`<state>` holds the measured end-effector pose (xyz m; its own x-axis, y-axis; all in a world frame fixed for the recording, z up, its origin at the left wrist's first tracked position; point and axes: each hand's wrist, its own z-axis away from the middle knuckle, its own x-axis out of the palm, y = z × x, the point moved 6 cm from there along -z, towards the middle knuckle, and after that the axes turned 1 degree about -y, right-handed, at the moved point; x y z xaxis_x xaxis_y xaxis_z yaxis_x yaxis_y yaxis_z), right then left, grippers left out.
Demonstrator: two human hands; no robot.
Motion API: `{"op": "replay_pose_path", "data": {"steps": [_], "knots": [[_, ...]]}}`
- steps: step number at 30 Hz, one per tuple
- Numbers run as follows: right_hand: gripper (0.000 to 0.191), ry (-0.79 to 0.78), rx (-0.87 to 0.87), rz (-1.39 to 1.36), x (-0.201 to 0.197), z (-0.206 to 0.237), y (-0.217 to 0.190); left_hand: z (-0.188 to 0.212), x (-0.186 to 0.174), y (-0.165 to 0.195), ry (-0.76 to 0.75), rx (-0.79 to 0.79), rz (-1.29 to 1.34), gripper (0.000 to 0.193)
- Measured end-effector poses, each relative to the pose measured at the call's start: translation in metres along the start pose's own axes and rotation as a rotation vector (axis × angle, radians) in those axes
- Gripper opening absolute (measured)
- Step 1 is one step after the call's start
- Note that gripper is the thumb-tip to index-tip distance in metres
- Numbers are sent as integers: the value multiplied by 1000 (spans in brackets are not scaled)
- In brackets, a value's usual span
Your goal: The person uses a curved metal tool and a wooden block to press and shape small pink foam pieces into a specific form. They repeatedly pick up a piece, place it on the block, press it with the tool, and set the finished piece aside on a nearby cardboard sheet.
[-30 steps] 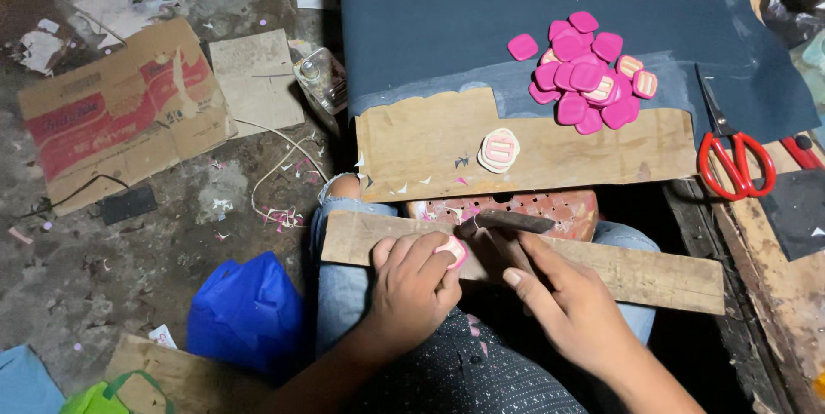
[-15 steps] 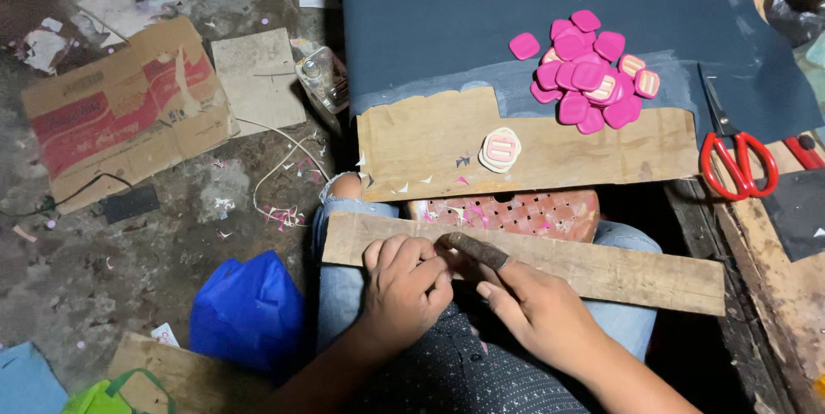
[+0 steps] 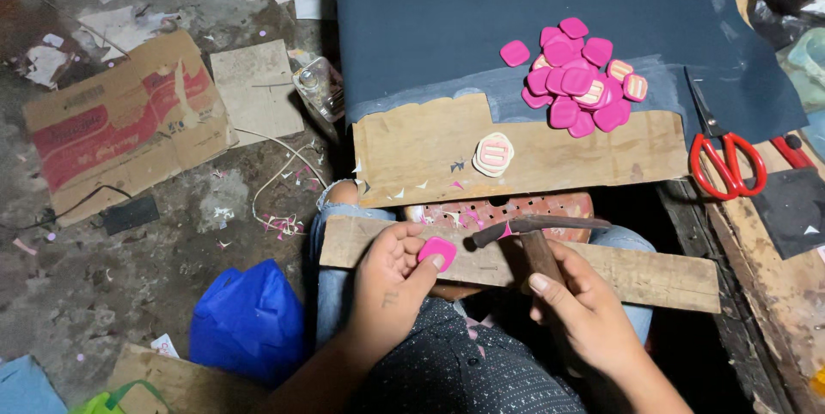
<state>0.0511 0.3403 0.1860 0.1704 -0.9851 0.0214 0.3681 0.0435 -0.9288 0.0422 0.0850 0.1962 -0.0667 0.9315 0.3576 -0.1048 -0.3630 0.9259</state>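
My left hand (image 3: pixel 388 276) pinches a small pink rounded-square piece (image 3: pixel 436 252) against a wooden plank (image 3: pixel 636 269) that lies across my lap. My right hand (image 3: pixel 577 311) grips the wooden handle of a small hammer (image 3: pixel 534 230), whose dark metal head hovers just right of the pink piece. Farther out, a pile of several similar pink pieces (image 3: pixel 574 79) rests on a dark blue sheet (image 3: pixel 481 10). A single cream and pink piece (image 3: pixel 494 154) lies on a cardboard sheet (image 3: pixel 412 152).
Red-handled scissors (image 3: pixel 724 163) lie at the right on the cardboard's edge. A blue plastic bag (image 3: pixel 247 321) sits on the floor at my left. Flattened cardboard (image 3: pixel 120 122), a small bottle (image 3: pixel 316 87) and paper scraps litter the concrete floor.
The hammer has lifted up and away from the plank. My left hand has turned, and the pink piece now shows between its fingertips.
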Motion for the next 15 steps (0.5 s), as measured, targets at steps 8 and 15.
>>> {"op": "replay_pose_path", "data": {"steps": [8,15], "knots": [[56,23,13,-143,-7,4,-14,7,14,-9,-122,-288,73,14],[52,8,17,-144,-3,7,-10,11,18,2,-101,-254,56,13]]}}
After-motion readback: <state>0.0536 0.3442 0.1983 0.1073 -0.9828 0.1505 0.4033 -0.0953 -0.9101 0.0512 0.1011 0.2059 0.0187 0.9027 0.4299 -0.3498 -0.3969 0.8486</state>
